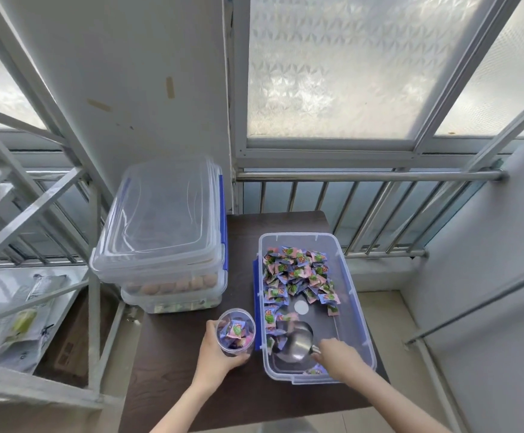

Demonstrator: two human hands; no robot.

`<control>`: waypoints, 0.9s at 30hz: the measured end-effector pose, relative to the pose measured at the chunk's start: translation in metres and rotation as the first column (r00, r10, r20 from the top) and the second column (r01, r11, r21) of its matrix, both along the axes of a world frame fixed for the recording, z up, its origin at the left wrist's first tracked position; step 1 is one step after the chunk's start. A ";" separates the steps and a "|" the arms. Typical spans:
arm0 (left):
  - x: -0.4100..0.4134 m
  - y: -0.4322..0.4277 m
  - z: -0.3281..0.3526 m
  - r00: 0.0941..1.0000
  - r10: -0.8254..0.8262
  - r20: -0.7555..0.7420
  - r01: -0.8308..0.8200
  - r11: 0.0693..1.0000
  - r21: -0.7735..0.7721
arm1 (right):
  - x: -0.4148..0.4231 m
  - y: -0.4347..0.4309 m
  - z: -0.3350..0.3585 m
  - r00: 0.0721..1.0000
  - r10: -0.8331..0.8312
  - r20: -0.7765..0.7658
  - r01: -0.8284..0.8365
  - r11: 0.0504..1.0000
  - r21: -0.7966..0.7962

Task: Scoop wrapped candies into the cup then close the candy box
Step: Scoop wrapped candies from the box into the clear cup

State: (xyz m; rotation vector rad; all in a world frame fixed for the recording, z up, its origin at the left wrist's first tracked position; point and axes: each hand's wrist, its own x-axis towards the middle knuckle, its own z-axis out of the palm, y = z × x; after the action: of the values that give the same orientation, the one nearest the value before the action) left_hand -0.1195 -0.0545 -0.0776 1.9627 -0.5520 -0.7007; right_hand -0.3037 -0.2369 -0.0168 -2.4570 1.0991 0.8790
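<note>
Two hands busy: left hand (pixel 215 351) wrapped around the cup (pixel 235 332), right hand (pixel 337 354) pinching the scoop (pixel 295 342) in the candy box (pixel 357 307), cup just left of it.

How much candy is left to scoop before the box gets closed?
The cup, held by the left hand, already has candies in it. The right hand is working the metal scoop inside the open box. More scooping may follow; the box still needs its lid.

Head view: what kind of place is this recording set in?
Probably an enclosed home balcony used for storage: frosted sliding windows above a metal railing, a metal shelving rack alongside, and a small dark table with stacked plastic boxes.
</note>
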 end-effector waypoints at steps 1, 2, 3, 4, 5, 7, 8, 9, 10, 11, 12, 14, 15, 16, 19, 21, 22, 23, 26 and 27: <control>0.000 0.000 0.000 1.000 0.000 -0.002 0.000 1.000 0.000 | 0.002 0.004 -0.005 0.999 -0.026 0.021 0.026 1.000 -0.016; -0.001 0.000 0.000 1.000 0.003 -0.002 -0.003 1.000 -0.003 | 0.006 0.007 -0.008 0.998 -0.057 0.042 0.058 0.998 -0.020; -0.001 0.000 0.001 1.000 0.008 -0.001 -0.008 1.000 -0.007 | 0.011 0.008 -0.009 0.993 -0.090 0.073 0.092 0.996 -0.022; -0.001 0.000 0.001 1.000 0.009 -0.003 -0.009 1.000 -0.010 | 0.016 0.009 -0.011 0.987 -0.134 0.090 0.136 0.990 -0.021; -0.002 0.000 0.001 1.000 0.009 -0.005 -0.009 1.000 -0.011 | 0.022 0.008 -0.014 0.977 -0.180 0.114 0.182 0.983 -0.005; -0.001 0.001 0.000 1.000 0.009 -0.008 -0.009 1.000 -0.017 | 0.034 0.007 -0.020 0.948 -0.273 0.164 0.266 0.962 0.064; -0.001 0.001 0.000 1.000 0.008 -0.010 -0.009 1.000 -0.018 | 0.040 0.006 -0.025 0.923 -0.341 0.179 0.326 0.939 0.107; 0.000 0.001 -0.001 1.000 0.008 -0.009 -0.008 1.000 -0.018 | 0.046 0.006 -0.029 0.893 -0.405 0.197 0.382 0.913 0.145; 0.000 0.001 -0.003 1.000 0.008 -0.005 -0.008 1.000 -0.017 | 0.051 0.005 -0.032 0.859 -0.462 0.219 0.425 0.884 0.195; 0.000 0.001 -0.004 1.000 0.011 -0.002 -0.011 1.000 -0.021 | 0.055 0.005 -0.036 0.823 -0.510 0.251 0.455 0.856 0.247; 0.001 0.001 -0.004 1.000 0.012 -0.002 -0.012 1.000 -0.027 | 0.060 0.006 -0.039 0.781 -0.557 0.281 0.473 0.823 0.316; 0.002 0.002 -0.006 1.000 0.005 -0.005 -0.005 0.999 -0.033 | 0.069 0.007 -0.049 0.670 -0.654 0.350 0.496 0.746 0.445; 0.003 0.002 -0.007 1.000 0.000 -0.008 0.000 0.999 -0.037 | 0.073 0.006 -0.057 0.615 -0.694 0.375 0.504 0.711 0.490; 0.003 0.003 -0.008 1.000 -0.003 -0.014 0.002 0.999 -0.040 | 0.077 0.004 -0.066 0.568 -0.724 0.392 0.503 0.682 0.531; 0.003 0.002 -0.009 1.000 0.009 -0.027 -0.010 0.999 -0.039 | 0.087 -0.002 -0.093 0.484 -0.795 0.365 0.485 0.591 0.644; 0.003 0.001 -0.010 0.999 0.022 -0.030 -0.023 0.999 -0.043 | 0.090 0.000 -0.092 0.399 -0.862 0.312 0.483 0.487 0.728; 0.003 0.000 -0.009 0.999 0.024 -0.030 -0.025 0.999 -0.044 | 0.089 0.001 -0.090 0.365 -0.882 0.299 0.469 0.451 0.759; 0.004 0.000 -0.008 0.999 0.024 -0.030 -0.025 0.999 -0.043 | 0.088 0.001 -0.090 0.357 -0.885 0.300 0.464 0.447 0.765; 0.004 0.001 -0.009 0.999 0.035 -0.039 -0.037 0.998 -0.050 | 0.083 0.001 -0.103 0.374 -0.875 0.308 0.473 0.465 0.748; 0.004 0.001 -0.009 0.999 0.037 -0.038 -0.039 0.998 -0.048 | 0.081 0.001 -0.111 0.377 -0.862 0.339 0.477 0.495 0.726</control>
State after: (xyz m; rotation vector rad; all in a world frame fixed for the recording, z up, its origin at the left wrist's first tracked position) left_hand -0.1151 -0.0538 -0.0863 1.9058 -0.5032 -0.6924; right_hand -0.2225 -0.2361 -0.1278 -1.3332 1.2173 -0.0724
